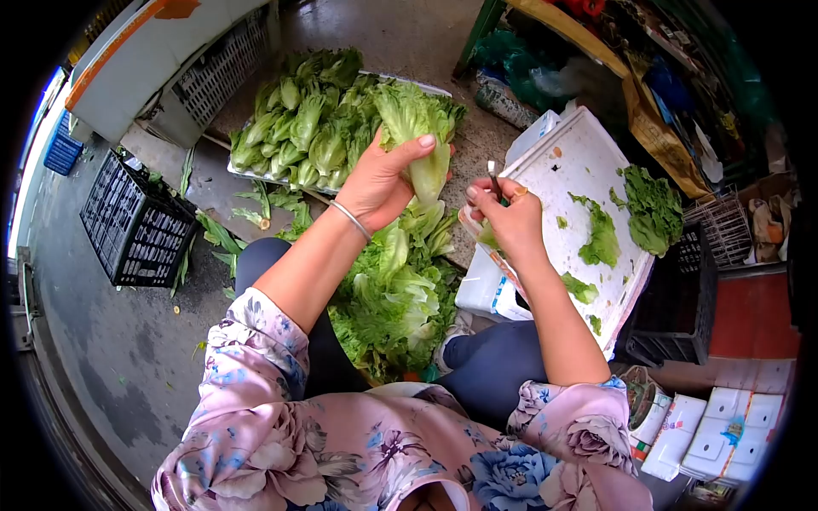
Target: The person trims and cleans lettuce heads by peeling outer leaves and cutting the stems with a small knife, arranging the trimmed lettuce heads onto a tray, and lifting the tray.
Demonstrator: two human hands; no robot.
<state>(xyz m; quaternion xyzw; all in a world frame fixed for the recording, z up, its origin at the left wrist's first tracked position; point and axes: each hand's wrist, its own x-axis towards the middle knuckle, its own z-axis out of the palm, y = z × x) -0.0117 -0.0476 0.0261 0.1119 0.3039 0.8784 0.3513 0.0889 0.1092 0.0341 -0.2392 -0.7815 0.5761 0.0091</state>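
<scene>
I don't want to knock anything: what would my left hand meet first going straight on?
Your left hand would probably meet the piled lettuces at their right end, beyond the lettuce head it holds; depth is unclear.

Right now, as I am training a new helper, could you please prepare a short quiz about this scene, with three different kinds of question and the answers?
1. What does the left hand hold?
A) a black crate
B) a green leafy head
C) a white tray
2. True or false: the right hand is empty.
3. Complete: the bracelet is on the ____ wrist.

Key: 1 B; 2 false, it holds a small tool; 3 left.
</scene>
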